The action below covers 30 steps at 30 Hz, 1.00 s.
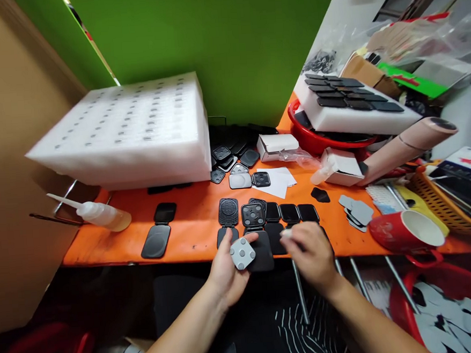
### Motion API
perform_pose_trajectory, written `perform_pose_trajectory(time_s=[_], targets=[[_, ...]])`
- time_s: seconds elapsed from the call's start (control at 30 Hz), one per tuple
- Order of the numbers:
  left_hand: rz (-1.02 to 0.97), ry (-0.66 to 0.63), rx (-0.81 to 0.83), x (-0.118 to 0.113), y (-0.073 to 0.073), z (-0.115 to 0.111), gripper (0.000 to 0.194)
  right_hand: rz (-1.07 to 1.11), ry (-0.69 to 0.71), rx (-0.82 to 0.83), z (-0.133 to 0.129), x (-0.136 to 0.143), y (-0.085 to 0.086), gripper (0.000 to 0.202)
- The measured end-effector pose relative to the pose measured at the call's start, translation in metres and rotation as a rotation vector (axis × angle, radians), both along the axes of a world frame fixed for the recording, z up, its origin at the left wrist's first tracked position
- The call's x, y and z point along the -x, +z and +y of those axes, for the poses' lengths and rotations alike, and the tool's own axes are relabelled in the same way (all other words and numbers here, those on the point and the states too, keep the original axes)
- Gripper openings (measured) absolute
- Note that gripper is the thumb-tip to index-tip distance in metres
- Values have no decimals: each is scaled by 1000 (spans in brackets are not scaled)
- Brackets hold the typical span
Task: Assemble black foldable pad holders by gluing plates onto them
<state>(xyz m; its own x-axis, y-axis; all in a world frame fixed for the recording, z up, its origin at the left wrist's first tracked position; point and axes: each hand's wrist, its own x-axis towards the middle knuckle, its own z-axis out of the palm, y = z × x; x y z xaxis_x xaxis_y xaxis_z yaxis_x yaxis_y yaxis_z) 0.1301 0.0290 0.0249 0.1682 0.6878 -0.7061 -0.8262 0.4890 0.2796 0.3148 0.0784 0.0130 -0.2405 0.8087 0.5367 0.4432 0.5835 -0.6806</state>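
Observation:
In the head view, my left hand [225, 276] holds a small grey square plate [243, 253] with rounded corners and several round grey discs on its face. My right hand [311, 257] is closed, with a small whitish piece [287, 233] at its fingertips that is too small to name. Between my hands, a black flat flap [262, 252] reaches past the table edge, joined to a black square piece with round discs [253, 215]. Beside it lie several hinged black square pieces [289, 213] and one with a ridged round pattern [228, 212].
A white foam block [155, 133] fills the back left of the orange table [193, 217]. At left are a nozzle bottle [103, 215] and a hinged black piece [156, 241]. To the right stand a red mug [388, 233], grey plates [357, 211], a pink cylinder [411, 145] and a red basin [313, 141].

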Motion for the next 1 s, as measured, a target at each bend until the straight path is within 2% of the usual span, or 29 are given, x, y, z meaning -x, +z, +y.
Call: perform_pose_trajectory(time_s=[0.07,0.2,0.33,0.47,0.57,0.67,0.7,0.73,0.8,0.83,0.9,1.0], targets=[[-23,-12,-7,-1,0,0,51,-215,175,-195,-19,12,3,21],[-66,-46,-27,-2,1,-2,54,-388,231,-317,-20,20,6,23],[-103,-70,-34,-5,2,-4,57,-423,302,-380,-10,19,7,19],[-67,-91,-58,-7,2,-7,61,-341,393,-376,-11,17,10,20],[19,-116,-156,-7,-3,-10,68,-181,399,-216,-14,14,16,19],[196,-60,-260,-9,-11,-14,50,23,167,131,-12,10,22,4],[255,-30,-287,-10,-13,-15,47,78,74,278,-10,9,22,6],[304,-3,-308,-10,-15,-15,52,123,3,422,-7,7,22,13],[350,24,-329,-12,-18,-16,71,191,-53,646,-1,6,20,23],[348,26,-335,-12,-18,-16,77,217,-54,715,2,6,19,26],[331,4,-352,-12,-16,-15,75,262,-52,783,6,6,15,29],[315,-46,-366,-12,-12,-15,50,316,-67,815,9,10,12,31]])
